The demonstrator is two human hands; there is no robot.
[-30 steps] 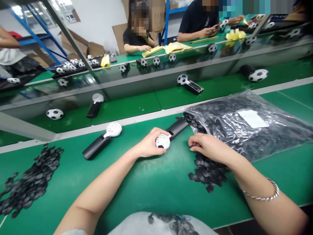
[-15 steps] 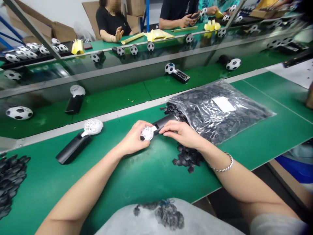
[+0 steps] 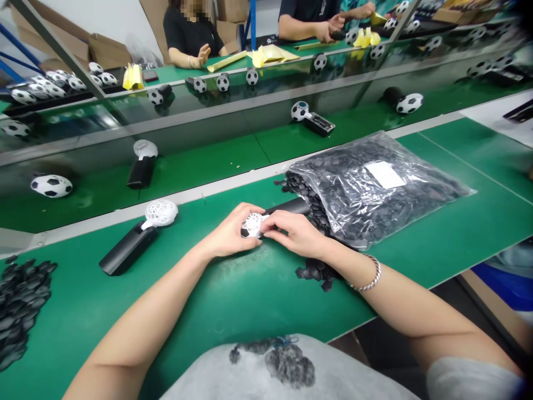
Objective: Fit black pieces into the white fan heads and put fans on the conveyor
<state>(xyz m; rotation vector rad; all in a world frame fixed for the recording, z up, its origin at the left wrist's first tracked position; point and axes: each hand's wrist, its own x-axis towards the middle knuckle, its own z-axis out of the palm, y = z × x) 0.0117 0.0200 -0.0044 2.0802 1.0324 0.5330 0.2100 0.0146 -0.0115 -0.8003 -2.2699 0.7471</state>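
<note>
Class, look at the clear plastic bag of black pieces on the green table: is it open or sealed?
Open. The plastic bag gapes at its left end, and black pieces spill from that mouth onto the green table, beside the right hand.

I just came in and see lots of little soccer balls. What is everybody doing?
A person at a green table holds a white ball-shaped piece on a black handle. The left hand grips it and the right hand pinches at its side. Small black pieces lie under the right wrist, spilling from a plastic bag. Another white ball on a handle lies to the left. Across the belt, other people handle black-and-white balls.
</note>
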